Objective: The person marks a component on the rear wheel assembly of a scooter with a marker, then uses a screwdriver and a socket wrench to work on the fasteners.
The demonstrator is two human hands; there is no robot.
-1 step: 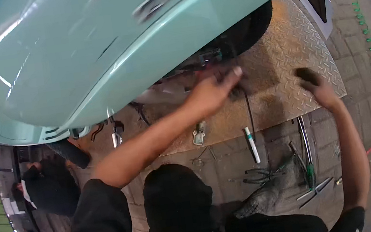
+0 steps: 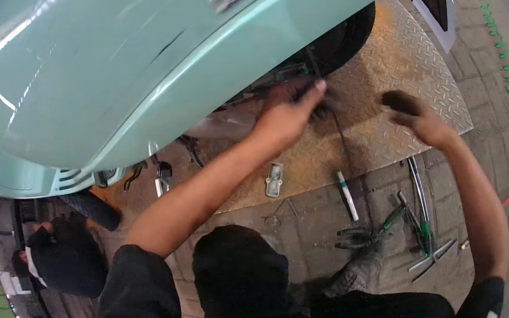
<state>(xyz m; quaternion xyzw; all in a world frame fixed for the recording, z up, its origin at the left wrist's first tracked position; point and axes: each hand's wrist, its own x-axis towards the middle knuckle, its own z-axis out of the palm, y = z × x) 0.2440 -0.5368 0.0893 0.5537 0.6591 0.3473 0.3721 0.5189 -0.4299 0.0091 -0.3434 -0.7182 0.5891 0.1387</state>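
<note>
Work looks unfinished, amount done unclear: glossy mint-green curved scooter body (image 2: 92, 71) spans upper left, bare left hand (image 2: 284, 117) half-curled by its dark underside (image 2: 284, 71), bare right hand (image 2: 426, 123) loosely bent centre right, any hold unclear.

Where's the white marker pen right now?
In the head view, the white marker pen lies right of centre, its upper end at the metal plate's lower edge, just above a black-and-green tool on the paving.

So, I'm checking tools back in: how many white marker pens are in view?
1: the white marker pen lies at the near edge of the metal plate; others may be hidden.
</note>
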